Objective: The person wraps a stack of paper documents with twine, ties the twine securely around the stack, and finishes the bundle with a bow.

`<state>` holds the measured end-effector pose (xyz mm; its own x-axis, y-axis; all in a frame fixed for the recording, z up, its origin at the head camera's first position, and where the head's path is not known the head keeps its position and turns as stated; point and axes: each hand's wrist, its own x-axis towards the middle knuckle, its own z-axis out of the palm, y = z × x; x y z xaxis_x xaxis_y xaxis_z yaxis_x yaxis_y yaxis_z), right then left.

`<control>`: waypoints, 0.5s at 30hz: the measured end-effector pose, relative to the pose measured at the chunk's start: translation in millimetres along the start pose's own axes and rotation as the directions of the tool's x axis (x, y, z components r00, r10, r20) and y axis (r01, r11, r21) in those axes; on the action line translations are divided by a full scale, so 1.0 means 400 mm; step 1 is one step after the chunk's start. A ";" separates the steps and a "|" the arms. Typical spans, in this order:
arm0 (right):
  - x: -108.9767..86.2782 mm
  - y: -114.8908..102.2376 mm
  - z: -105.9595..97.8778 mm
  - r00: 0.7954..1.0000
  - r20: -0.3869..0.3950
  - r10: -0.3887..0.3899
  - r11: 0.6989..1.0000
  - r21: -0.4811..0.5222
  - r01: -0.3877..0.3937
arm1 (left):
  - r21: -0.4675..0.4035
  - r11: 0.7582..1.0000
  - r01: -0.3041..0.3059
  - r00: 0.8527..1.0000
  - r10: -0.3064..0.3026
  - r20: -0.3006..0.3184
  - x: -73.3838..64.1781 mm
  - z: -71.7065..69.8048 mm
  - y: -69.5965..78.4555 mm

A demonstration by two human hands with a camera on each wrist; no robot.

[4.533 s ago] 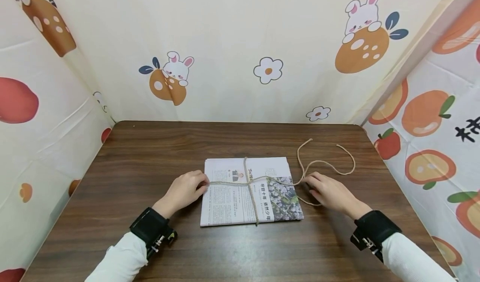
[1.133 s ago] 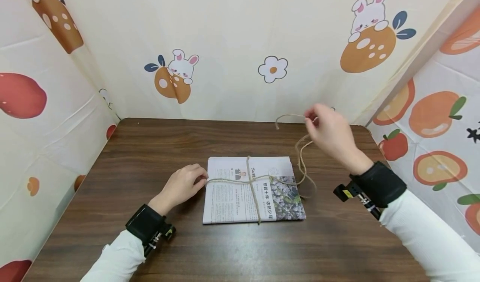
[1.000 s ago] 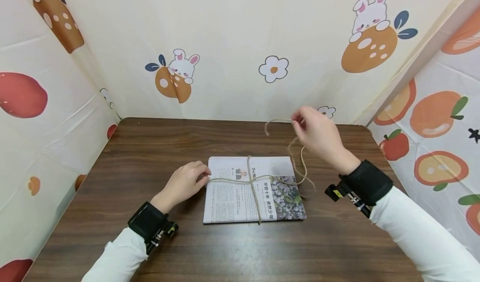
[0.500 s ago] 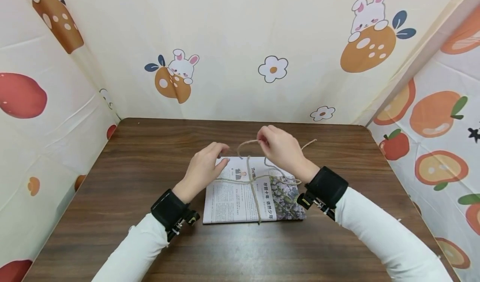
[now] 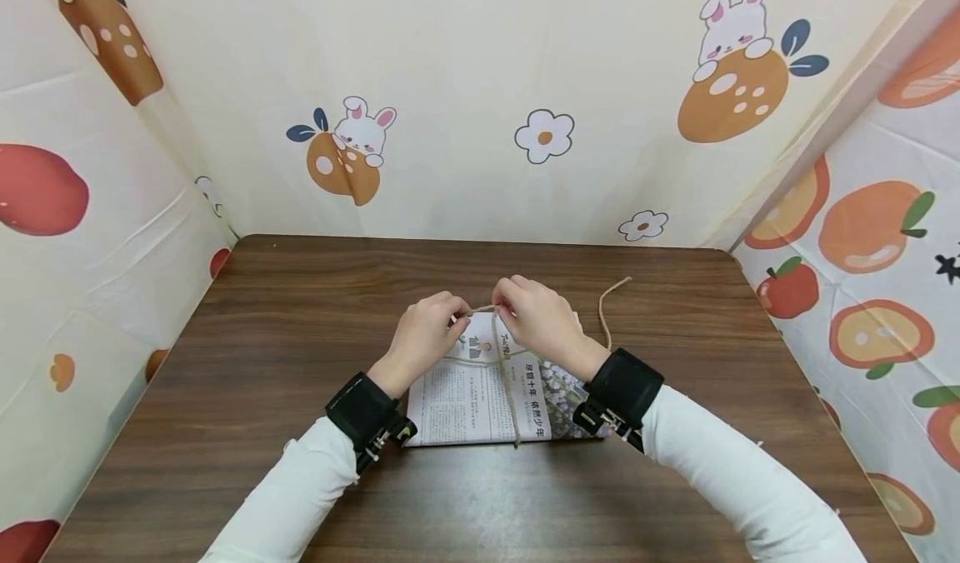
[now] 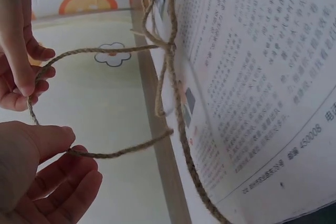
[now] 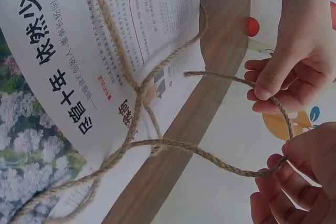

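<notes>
A brown wood-grain table [image 5: 262, 338] fills the lower middle of the frame. Across the top hangs a cream backdrop [image 5: 450, 38] printed with a large rabbit [image 5: 735, 30] at upper right, a smaller rabbit [image 5: 362, 136] left of centre and a white flower [image 5: 543, 137]; a fruit-patterned cloth [image 5: 873, 430] covers the right side, and a large red fruit print [image 5: 41, 190] shows at left.
</notes>
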<state>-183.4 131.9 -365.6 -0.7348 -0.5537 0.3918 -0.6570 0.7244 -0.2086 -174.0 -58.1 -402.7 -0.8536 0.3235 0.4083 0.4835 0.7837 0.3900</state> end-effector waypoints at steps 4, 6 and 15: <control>0.000 -0.003 0.005 1.000 0.016 0.017 1.000 0.001 -0.017 | -0.018 1.000 0.011 1.000 -0.011 -0.003 0.000 0.003 -0.002; 0.001 -0.003 0.004 1.000 0.019 0.022 1.000 0.001 -0.022 | -0.034 0.999 0.020 1.000 -0.020 -0.004 0.002 0.003 -0.003; -0.021 -0.001 -0.009 0.996 -0.068 0.055 0.998 -0.034 -0.058 | -0.088 0.993 0.076 0.997 -0.077 -0.011 0.012 -0.001 -0.014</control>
<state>-176.2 137.8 -365.5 -0.7568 -0.4835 0.4399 -0.6076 0.7685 -0.2007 -180.8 -61.3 -402.5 -0.8860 0.2563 0.3865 0.4328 0.7564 0.4904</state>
